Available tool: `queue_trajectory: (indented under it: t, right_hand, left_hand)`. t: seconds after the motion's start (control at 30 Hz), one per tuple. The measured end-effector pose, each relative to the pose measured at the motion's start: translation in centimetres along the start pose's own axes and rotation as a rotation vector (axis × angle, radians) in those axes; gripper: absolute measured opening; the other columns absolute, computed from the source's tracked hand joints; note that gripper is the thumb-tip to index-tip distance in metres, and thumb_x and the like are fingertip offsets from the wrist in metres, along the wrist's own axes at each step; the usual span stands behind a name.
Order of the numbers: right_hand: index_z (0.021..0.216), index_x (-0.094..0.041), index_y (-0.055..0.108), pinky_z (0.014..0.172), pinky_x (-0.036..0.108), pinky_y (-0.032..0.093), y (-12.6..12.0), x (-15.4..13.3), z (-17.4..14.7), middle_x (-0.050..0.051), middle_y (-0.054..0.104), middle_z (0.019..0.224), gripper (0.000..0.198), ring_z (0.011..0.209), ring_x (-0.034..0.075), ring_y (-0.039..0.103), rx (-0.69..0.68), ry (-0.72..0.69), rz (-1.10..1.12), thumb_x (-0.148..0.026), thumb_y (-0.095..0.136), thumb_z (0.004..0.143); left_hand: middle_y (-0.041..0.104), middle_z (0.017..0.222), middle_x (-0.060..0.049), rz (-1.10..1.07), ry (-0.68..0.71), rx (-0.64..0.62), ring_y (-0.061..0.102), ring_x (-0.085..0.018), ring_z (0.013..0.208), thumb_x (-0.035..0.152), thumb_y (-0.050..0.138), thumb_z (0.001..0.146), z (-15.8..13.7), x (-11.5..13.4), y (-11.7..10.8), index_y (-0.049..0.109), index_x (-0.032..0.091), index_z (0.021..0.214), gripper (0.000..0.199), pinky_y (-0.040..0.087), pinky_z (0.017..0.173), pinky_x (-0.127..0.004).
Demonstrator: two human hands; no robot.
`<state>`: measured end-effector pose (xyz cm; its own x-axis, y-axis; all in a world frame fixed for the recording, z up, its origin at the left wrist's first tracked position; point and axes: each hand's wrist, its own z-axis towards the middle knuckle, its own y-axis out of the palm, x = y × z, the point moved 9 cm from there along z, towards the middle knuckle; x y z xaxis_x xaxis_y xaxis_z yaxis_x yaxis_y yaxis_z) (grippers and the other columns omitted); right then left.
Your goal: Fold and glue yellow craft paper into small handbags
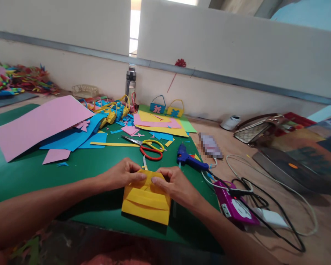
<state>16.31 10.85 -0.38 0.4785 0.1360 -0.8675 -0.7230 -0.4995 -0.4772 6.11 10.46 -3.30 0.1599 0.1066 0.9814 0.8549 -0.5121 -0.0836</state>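
A folded yellow foam-sheet pouch lies at the near edge of the green mat, its folds facing me. My left hand pinches the pouch's top left part, thumb on the front. On the top right part, my right hand grips in the same way, thumb close to the other thumb. The fingers behind the sheet are hidden. Just beyond the hands lie scissors with one red and one yellow handle, blades half apart. A small craft knife pokes out behind the pouch. Right of it rests a blue glue gun.
Pink sheets and blue sheets cover the mat's left. Behind are a heap of small bags, two finished bags, one blue and one yellow, and a bottle. A purple power strip with looping cables lies right.
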Motion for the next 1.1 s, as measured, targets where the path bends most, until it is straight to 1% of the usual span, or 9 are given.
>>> queue_trajectory:
  t: [0.13,0.27,0.37,0.5,0.67,0.77,0.87,0.93,1.1]
  right_hand:
    - [0.061,-0.014,0.057,0.046,0.018,0.03,0.0,-0.3,0.0,-0.004,0.047,0.055,0.02,0.051,0.008,0.039,0.057,-0.066,-0.046,-0.026,0.051,0.074]
    - [0.065,-0.013,0.061,0.049,0.018,0.032,0.2,-1.1,0.0,-0.004,0.048,0.056,0.019,0.053,0.007,0.04,0.082,-0.165,-0.114,-0.025,0.05,0.076]
    - [0.065,-0.014,0.06,0.049,0.018,0.031,0.4,-1.5,0.1,-0.004,0.048,0.056,0.021,0.055,0.008,0.041,0.086,-0.231,-0.162,-0.026,0.05,0.078]
    - [0.064,-0.014,0.06,0.049,0.018,0.031,0.5,-1.7,0.1,-0.004,0.049,0.056,0.023,0.054,0.008,0.043,0.091,-0.269,-0.204,-0.026,0.047,0.08]
    - [0.063,-0.015,0.059,0.049,0.019,0.03,0.8,-2.2,-0.3,-0.004,0.052,0.056,0.024,0.052,0.007,0.044,0.103,-0.326,-0.302,-0.025,0.047,0.082]
    - [0.062,-0.015,0.058,0.049,0.019,0.029,0.7,-2.4,-0.6,-0.004,0.051,0.055,0.025,0.051,0.007,0.044,0.126,-0.333,-0.333,-0.025,0.047,0.083]
    - [0.061,-0.015,0.057,0.049,0.019,0.028,0.4,-2.5,-0.9,-0.004,0.05,0.054,0.025,0.051,0.007,0.044,0.155,-0.307,-0.343,-0.024,0.047,0.082]
    - [0.06,-0.015,0.057,0.049,0.019,0.028,0.3,-2.6,-1.2,-0.004,0.051,0.054,0.025,0.051,0.007,0.044,0.164,-0.299,-0.345,-0.023,0.047,0.082]
    - [0.06,-0.015,0.057,0.049,0.019,0.028,0.2,-2.9,-1.5,-0.004,0.05,0.054,0.027,0.051,0.007,0.043,0.16,-0.296,-0.34,-0.024,0.046,0.083]
  left_hand:
    - [0.051,0.056,0.003,0.018,0.02,-0.022,0.04,-0.007,0.048,0.042,0.058,0.07,0.0,-0.1,0.6,0.059,0.011,0.064,0.031,0.031,0.046,-0.017]
    - [0.043,0.051,0.004,0.104,0.057,-0.027,0.033,-0.006,0.047,0.042,0.055,0.073,0.0,0.1,0.9,0.054,0.012,0.057,0.034,0.027,0.045,-0.016]
    - [0.04,0.051,0.004,0.141,0.062,-0.017,0.03,-0.006,0.047,0.043,0.053,0.074,-0.1,0.1,0.9,0.053,0.012,0.058,0.035,0.024,0.044,-0.017]
    - [0.035,0.05,0.005,0.172,0.06,0.004,0.027,-0.006,0.047,0.046,0.052,0.073,-0.2,0.0,0.8,0.047,0.013,0.053,0.039,0.021,0.044,-0.018]
    - [0.036,0.052,0.004,0.208,0.062,-0.012,0.028,-0.007,0.05,0.046,0.051,0.074,-0.2,-0.3,0.8,0.045,0.013,0.053,0.039,0.022,0.045,-0.018]
    - [0.038,0.052,0.004,0.191,0.052,-0.057,0.028,-0.007,0.049,0.046,0.049,0.076,-0.2,-0.3,1.0,0.049,0.013,0.055,0.038,0.022,0.045,-0.018]
    - [0.044,0.053,0.003,0.183,0.037,-0.117,0.032,-0.007,0.049,0.043,0.049,0.077,-0.3,-0.3,1.3,0.055,0.013,0.062,0.034,0.024,0.045,-0.018]
    - [0.047,0.055,0.003,0.207,0.039,-0.129,0.034,-0.008,0.049,0.041,0.048,0.078,-0.4,-0.1,1.3,0.057,0.013,0.064,0.033,0.025,0.046,-0.017]
    - [0.042,0.055,0.004,0.32,0.093,-0.117,0.032,-0.007,0.051,0.041,0.041,0.082,-0.6,0.5,1.4,0.055,0.012,0.066,0.036,0.025,0.047,-0.017]
